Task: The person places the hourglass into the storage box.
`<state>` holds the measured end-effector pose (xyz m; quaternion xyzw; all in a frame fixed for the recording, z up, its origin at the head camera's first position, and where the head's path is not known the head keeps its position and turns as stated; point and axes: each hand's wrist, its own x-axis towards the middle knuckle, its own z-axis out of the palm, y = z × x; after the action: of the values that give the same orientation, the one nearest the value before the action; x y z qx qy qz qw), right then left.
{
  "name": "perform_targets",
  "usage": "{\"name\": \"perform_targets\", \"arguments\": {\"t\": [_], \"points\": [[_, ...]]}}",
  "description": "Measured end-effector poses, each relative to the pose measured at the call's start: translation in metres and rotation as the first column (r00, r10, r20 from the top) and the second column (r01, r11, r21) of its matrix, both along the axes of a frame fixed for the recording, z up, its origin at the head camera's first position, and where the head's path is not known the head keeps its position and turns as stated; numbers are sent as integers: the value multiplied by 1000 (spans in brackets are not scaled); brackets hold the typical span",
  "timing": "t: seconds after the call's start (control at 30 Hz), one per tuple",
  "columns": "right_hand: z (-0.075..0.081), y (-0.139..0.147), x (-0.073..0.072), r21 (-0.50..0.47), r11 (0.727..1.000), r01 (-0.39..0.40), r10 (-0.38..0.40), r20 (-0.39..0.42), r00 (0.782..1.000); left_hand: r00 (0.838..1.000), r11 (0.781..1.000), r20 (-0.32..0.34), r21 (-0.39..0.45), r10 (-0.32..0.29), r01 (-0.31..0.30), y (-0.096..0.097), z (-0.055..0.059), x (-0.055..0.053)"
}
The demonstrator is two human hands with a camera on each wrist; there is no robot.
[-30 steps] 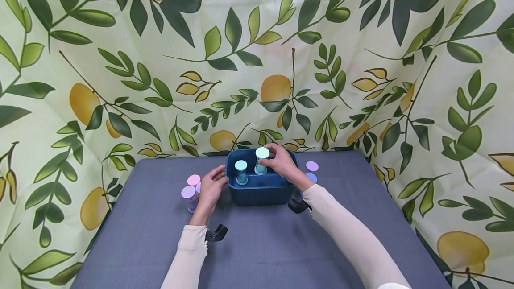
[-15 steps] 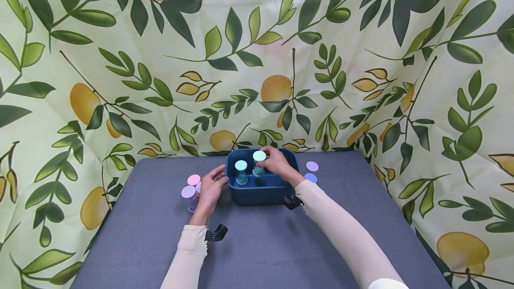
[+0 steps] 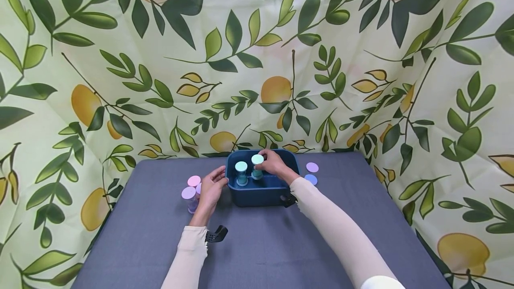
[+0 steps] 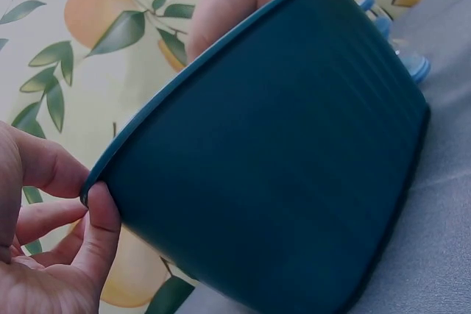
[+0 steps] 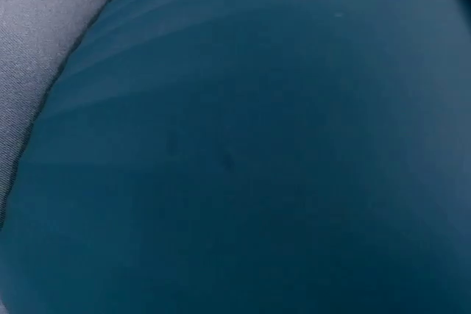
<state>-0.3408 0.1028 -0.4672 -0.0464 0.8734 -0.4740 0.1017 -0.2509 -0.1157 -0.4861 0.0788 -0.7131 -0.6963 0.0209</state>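
A dark blue plastic bin (image 3: 263, 197) stands at the back of the table. My left hand (image 3: 210, 191) pinches its left rim between thumb and fingers, plain in the left wrist view, where the bin's wall (image 4: 272, 145) fills the middle. Inside, my right hand (image 3: 275, 164) grips a sand timer with a mint-green cap (image 3: 257, 159), upright. Just left of it stands a second mint-green sand timer (image 3: 241, 167). In the right wrist view the bin's outer wall (image 5: 265, 137) hides the right fingers.
Left of the bin, beside my left hand, stand a pink-capped sand timer (image 3: 194, 180) and a lilac one (image 3: 188, 193), with another partly hidden. On the bin's right are a purple cap (image 3: 312, 167) and a blue cap (image 3: 311, 179). A patterned cloth (image 3: 257, 101) hangs behind the table (image 3: 257, 253).
My right hand has carried the mint-green sand timer leftward and lower in the bin, closer to the other mint-green one. My left hand has stayed at the rim.
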Motion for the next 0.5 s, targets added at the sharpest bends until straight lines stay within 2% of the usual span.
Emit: {"name": "perform_targets", "arguments": {"t": [0.5], "points": [[-6,-5,3,35,999,5,-6,17,1000,1000,1000,5,-6,-4,4,0,0,0]]}}
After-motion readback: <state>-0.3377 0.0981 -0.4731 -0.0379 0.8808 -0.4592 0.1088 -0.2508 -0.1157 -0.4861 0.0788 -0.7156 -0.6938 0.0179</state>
